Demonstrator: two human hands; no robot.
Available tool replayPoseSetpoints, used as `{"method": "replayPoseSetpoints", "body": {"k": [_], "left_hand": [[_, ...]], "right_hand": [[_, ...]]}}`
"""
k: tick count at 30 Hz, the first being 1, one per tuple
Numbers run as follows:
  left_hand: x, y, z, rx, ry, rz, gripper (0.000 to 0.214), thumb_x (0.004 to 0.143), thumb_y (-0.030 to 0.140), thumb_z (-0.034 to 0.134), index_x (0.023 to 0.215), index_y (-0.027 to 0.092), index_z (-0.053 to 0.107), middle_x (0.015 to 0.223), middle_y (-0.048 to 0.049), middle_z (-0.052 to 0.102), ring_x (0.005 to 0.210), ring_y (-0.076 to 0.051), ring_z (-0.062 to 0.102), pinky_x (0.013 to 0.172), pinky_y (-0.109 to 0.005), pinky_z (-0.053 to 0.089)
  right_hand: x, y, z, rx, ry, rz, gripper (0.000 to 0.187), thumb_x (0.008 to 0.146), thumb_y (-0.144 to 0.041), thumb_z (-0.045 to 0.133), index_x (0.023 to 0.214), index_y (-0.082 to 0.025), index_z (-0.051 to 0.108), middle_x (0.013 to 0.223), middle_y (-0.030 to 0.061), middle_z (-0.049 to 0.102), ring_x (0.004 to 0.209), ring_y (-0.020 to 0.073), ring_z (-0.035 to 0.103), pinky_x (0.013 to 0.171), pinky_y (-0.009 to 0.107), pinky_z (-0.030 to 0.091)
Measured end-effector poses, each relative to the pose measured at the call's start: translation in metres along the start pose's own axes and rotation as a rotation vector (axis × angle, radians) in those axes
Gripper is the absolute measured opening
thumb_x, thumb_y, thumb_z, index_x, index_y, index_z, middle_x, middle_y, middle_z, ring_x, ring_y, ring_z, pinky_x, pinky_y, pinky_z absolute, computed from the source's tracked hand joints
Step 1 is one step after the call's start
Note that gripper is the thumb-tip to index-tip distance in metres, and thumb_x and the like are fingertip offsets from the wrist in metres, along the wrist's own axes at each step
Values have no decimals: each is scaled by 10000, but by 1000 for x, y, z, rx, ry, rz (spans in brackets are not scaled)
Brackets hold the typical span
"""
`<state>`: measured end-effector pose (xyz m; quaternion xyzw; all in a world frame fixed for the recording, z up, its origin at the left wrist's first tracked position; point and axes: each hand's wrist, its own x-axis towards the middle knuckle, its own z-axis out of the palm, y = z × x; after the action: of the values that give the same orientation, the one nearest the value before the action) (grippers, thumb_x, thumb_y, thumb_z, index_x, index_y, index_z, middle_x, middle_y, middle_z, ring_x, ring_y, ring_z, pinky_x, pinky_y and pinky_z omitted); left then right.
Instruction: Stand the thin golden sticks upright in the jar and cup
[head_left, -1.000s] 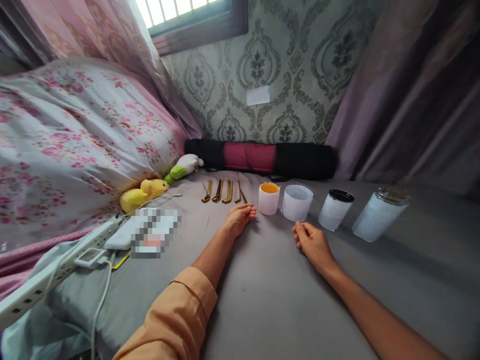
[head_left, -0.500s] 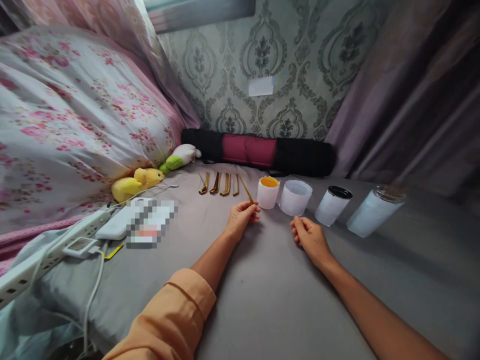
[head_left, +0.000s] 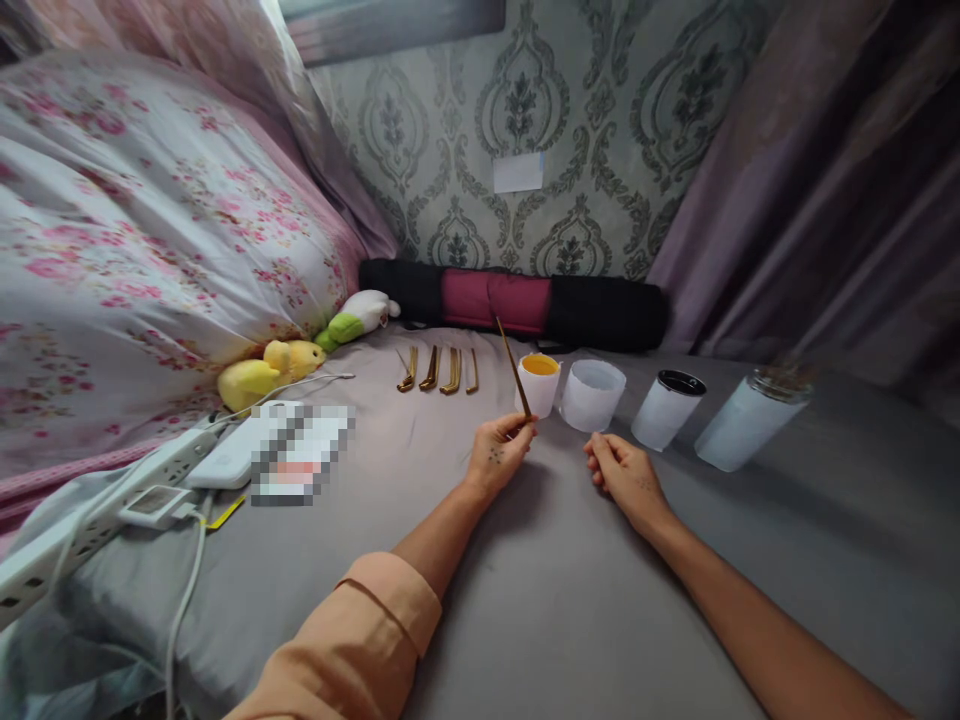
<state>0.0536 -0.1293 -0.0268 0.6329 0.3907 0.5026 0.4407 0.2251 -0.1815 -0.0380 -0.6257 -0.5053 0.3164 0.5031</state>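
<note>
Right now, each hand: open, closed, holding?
Left hand: closed, holding a thin stick.
Right hand: loosely closed, nothing visible in it.

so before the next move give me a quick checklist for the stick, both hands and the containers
1. Thin brown stick secure in the left hand: ok, pinched near its lower end.
2. Stick clear of the white-wrapped container with the orange interior: cannot tell, they overlap in this view.
3. That container's top uncovered: ok, the orange interior shows.
4. Right hand free: cannot tell, nothing shows in it, but curled fingers hide the palm.
5. Leftmost stick bundle on the grey sheet neatly aligned: not ok, one stick splays out.
6. Contents of the rightmost wrapped jar identifiable: cannot tell, too blurred.
</note>
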Motion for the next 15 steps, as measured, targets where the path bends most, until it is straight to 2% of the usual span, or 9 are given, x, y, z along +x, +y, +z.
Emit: {"method": "replayPoseSetpoints", "body": {"k": [8,15], "left_hand": [[-5,-3,0,301,-56,304,249,807,257,460,951,200,655,846,-50,656,691,-125,559,650,-216,420],[-11,-1,2,513,-134,426,274,846,257,396,976,213,632,877,-76,627,832,-161,554,762,-246,407]], "right_hand": [[-1,-7,0,3,-3,-1,441,731,-565,445,748,-144,574,577,7,496,427,73,446,357,169,320],[-2,-10,-1,64,-19,-6,408,755,-517,455,825,-140,595,606,0,504,432,64,438,367,175,318]]}}
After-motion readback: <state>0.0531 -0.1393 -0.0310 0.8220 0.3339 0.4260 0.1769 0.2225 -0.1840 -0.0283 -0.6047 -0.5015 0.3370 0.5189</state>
